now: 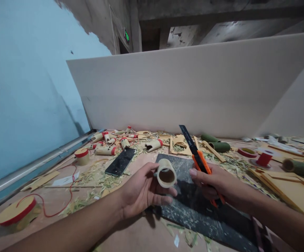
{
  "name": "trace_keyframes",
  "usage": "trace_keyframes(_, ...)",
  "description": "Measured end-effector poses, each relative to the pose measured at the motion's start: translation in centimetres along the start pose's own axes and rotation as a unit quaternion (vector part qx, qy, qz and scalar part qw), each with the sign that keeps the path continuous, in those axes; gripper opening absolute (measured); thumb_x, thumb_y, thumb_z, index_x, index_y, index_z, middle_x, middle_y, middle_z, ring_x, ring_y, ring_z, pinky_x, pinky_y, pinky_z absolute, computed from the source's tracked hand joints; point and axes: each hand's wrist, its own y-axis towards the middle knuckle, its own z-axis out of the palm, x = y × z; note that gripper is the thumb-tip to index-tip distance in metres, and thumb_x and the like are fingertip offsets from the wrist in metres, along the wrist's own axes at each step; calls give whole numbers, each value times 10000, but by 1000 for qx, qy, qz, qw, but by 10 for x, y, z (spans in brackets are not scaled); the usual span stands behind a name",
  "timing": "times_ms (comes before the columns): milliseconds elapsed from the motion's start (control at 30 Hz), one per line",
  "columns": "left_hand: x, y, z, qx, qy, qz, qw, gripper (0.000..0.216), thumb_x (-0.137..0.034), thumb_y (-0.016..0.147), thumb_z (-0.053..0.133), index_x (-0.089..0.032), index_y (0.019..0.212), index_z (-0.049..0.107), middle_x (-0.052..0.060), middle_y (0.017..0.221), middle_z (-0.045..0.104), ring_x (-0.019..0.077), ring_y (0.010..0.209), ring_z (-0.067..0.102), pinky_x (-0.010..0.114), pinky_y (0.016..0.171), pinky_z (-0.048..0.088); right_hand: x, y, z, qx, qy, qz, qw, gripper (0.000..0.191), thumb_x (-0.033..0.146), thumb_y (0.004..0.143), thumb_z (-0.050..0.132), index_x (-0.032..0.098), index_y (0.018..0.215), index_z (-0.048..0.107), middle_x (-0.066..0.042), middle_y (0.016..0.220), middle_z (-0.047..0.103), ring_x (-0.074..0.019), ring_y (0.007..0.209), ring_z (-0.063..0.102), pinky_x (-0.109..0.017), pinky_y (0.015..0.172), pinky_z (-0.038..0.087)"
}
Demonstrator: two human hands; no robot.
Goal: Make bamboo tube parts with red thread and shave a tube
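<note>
My left hand holds a short, pale bamboo tube with its hollow end turned toward me. The thumb lies along one side and the fingers curl beneath it. In my right hand is an orange and black utility knife, its dark blade extended and pointing up and away to the left. Blade and tube are apart. Below both hands lies a dark, dust-flecked board on the worktable.
A phone lies left of the board. Behind it are several bamboo pieces with red bands. Green bamboo tubes, a red spool and wooden frames sit to the right. A round red-rimmed piece trails red cord. Shavings cover much of the table.
</note>
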Motion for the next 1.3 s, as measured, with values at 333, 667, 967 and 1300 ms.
trace_keyframes(333, 27, 4, -2, 149, 11, -62, 987, 547, -528, 1033, 465, -51, 1182, 688, 177, 948, 781, 240, 749, 794, 291, 627, 647, 1, -5, 12, 95, 13, -43, 994, 613, 623, 734, 881, 229, 740, 411, 112, 555, 403, -56, 474, 315, -192, 459, 263)
trace_keyframes(667, 26, -1, 9, 118, 35, -61, 991, 487, -503, 1048, 506, -93, 1219, 705, 183, 1239, 712, 220, 835, 779, 288, 628, 640, 0, -6, 11, 41, 2, -84, 996, 565, 609, 772, 858, 239, 812, 433, 88, 622, 469, -91, 539, 402, -225, 545, 392)
trace_keyframes(967, 35, 2, 7, 3, 112, 42, 993, 487, -554, 1060, 500, -126, 1183, 697, 140, 1018, 741, 208, 822, 733, 314, 714, 615, 6, -8, 19, 33, 2, -70, 997, 656, 675, 701, 875, 244, 738, 382, 108, 555, 390, -72, 481, 313, -216, 466, 257)
trace_keyframes(1300, 36, -4, 13, -43, 177, 122, 976, 708, -578, 1003, 620, -275, 1606, 407, 132, 1296, 726, 288, 1169, 676, 443, 988, 537, 5, -9, 20, 44, 18, -69, 996, 656, 686, 702, 871, 251, 740, 381, 112, 509, 395, -68, 458, 307, -217, 453, 253)
